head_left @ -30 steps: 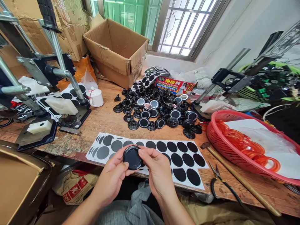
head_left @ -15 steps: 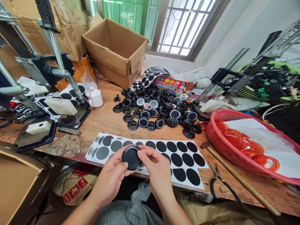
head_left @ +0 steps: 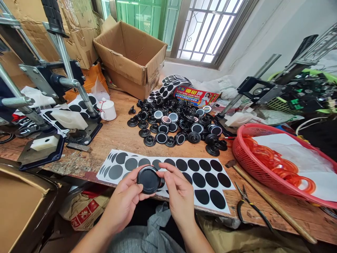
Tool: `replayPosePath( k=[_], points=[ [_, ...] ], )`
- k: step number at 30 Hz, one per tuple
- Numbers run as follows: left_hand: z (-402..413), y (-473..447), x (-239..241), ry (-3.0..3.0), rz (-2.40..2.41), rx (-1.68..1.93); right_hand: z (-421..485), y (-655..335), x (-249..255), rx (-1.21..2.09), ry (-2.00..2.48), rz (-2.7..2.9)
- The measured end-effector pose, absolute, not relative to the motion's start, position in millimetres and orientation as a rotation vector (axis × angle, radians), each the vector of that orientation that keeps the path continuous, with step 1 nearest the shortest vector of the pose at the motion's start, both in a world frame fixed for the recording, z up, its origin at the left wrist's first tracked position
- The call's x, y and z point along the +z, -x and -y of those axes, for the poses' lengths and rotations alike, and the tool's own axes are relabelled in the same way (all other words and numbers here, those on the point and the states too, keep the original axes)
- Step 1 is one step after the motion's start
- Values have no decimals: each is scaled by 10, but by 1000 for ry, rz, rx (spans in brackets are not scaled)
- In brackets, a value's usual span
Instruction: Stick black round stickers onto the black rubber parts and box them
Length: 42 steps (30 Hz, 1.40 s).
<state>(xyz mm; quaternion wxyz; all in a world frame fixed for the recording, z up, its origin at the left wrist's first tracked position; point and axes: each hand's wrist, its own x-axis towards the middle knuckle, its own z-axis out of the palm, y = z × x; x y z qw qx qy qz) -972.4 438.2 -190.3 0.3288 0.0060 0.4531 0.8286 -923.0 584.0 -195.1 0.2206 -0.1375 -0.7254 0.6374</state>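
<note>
Left hand point(head_left: 125, 195) clamps a round black disc point(head_left: 149, 180) by its rim, thumb at the lower left edge, fingers behind; flat face up toward the camera, slightly tilted. Disc sits low centre of frame, in the air over the front edge of the counter point(head_left: 118, 135).

Change: right hand point(head_left: 181, 193). Half a second ago its thumb was on the upper right of the disc face; now the thumb is off, drawn right. Right grip is narrow, thumb and fingers bunched by the disc's right edge. Can't tell if it pinches anything or still touches the rim; a dark bit between disc and fingers is unclear. Left grip about the same.

Meaning, as a judgement: pressing or smoothing on the face looks paused, the left hand alone probably carrying the disc. Piece not set down yet.

White sheets of black circles point(head_left: 198, 180) lie under and behind the hands, lower centre. Heap of black knob-like pieces point(head_left: 181, 123) mid-frame, well apart from the hands. Pliers point(head_left: 245, 197) and wooden-handled hammer point(head_left: 273, 203) lower right, red basket point(head_left: 254, 174) beyond; none touched.
</note>
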Motion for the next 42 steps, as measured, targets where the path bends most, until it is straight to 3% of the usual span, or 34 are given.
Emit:
replayPosePath(
  k=[14, 24, 30, 35, 42],
  points=[
    [-4369, 9700, -1863, -2, -1196, 2156, -5867, 9205, -1953, 1718, 336, 2045],
    [-4343, 9694, -1845, 19, -1160, 2152, -5919, 9150, -2036, 1181, 91, 2183],
    [-4340, 9698, -1839, -10, -1139, 2156, -5901, 9160, -1977, 1840, 260, 2103],
    [-4364, 9677, -1891, -1, -1195, 2147, -5841, 9262, -1891, 2186, 472, 1958],
    [-4328, 9677, -1942, -47, -1176, 2096, -5668, 9439, -1884, 1939, 579, 2170]
  ],
)
